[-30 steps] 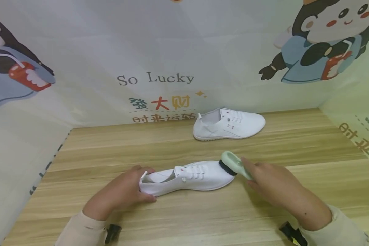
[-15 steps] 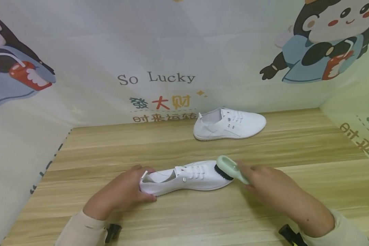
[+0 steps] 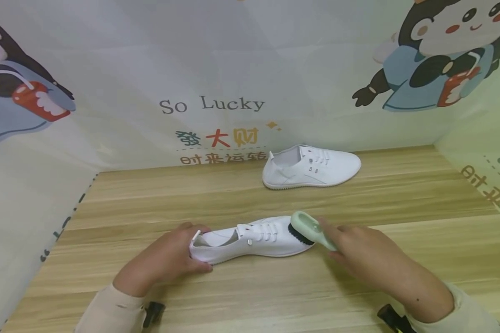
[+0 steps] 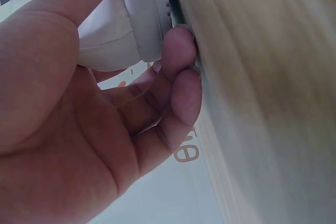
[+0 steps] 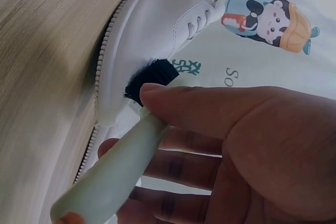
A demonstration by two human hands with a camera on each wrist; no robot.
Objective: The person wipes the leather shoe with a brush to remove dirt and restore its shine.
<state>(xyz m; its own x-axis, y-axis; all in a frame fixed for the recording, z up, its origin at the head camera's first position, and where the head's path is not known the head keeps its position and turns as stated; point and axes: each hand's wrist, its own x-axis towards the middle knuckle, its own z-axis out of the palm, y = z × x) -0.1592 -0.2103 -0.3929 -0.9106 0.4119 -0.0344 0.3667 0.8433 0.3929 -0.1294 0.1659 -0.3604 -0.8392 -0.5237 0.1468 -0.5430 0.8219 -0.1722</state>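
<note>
My left hand (image 3: 168, 254) grips the heel of a white lace-up shoe (image 3: 250, 245), thumb on the near side and fingers on the far side. In the left wrist view, curled fingertips (image 4: 181, 51) lie low by the heel and sole. My right hand (image 3: 364, 247) holds a pale green shoe brush (image 3: 310, 226) by its handle. Its dark bristles (image 5: 152, 80) press on the shoe's toe, seen clearly in the right wrist view. The shoe stands sole down, toe pointing right.
A second white shoe (image 3: 312, 166) stands behind, near the back wall, toe to the right. Both rest on a wood-grain tabletop (image 3: 171, 194). Printed cloth walls (image 3: 216, 55) with cartoon figures close off the back and sides.
The brush in my right hand has slid left along the toe toward the laces, and its head now sits slightly lower. My left hand and both shoes have stayed in place.
</note>
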